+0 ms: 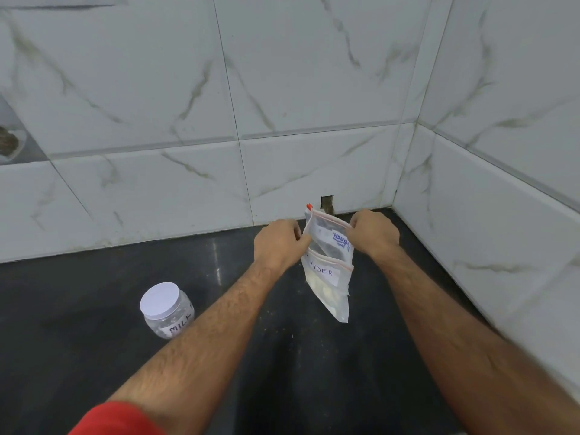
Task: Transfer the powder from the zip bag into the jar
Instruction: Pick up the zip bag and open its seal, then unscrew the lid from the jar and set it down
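Red sleeve (116, 419): lower left edge of view, on the person's left arm; bare forearm runs up from it toward the centre.

Countertop (78, 372): dark, glossy, a few pale specks scattered at centre. Runs back to the tiled walls.

Jar (166, 310): clear plastic, upright on the countertop, left of the left forearm and well apart from the bag. White lid on. Handwritten label reads "MILK", the rest hidden by the arm. Contents cannot be told.

Zip bag (328, 277): clear, with a red-and-white zip strip, held in the air above the countertop between both hands, hanging down and tilted slightly right. White label with "...NDER" legible; blue printing near the top. Pale powder sits in the lower part. The mouth looks parted at the top.

Left hand (277, 243): fingers pinched on the bag's left upper edge.

Right hand (373, 230): fingers curled closed, gripping the bag's right upper edge.

Wall tiles (282, 89): white, marble-veined, meeting in a corner at right. Small dark cut-out (327, 205) at the base, just behind the bag.
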### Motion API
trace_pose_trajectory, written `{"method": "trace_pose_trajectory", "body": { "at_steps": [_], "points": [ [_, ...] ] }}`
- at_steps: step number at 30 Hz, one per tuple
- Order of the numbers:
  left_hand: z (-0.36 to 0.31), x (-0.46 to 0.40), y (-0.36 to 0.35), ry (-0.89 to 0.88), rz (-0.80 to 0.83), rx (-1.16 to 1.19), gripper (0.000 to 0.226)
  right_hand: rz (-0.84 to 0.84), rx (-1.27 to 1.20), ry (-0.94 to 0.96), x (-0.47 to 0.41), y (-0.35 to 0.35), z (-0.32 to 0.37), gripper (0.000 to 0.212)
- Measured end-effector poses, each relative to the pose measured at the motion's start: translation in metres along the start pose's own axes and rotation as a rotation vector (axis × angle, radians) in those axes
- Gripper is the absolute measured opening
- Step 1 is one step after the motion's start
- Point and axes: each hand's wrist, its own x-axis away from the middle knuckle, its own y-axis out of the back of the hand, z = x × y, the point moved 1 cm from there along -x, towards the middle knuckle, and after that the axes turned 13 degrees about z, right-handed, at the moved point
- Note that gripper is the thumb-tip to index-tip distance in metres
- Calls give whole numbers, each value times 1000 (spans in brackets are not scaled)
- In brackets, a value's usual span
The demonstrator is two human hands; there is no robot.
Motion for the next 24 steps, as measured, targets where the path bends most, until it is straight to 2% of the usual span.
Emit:
{"method": "trace_pose_trajectory", "body": {
  "at_steps": [9, 13, 19, 24],
  "points": [
    [-3, 9, 0, -48, 12, 108, 47, 35, -215, 144, 4, 3, 10, 46],
    [2, 11, 3, -27, 3, 181, 49, -3, -252, 178, 8, 3, 19, 48],
    [26, 14, 17, -18, -27, 221, 36, -238, -328, 309, 21, 12, 49, 44],
    [67, 21, 43, -47, -60, 275, 29, -254, -438, 478, 31, 9, 95, 38]
  ]
}}
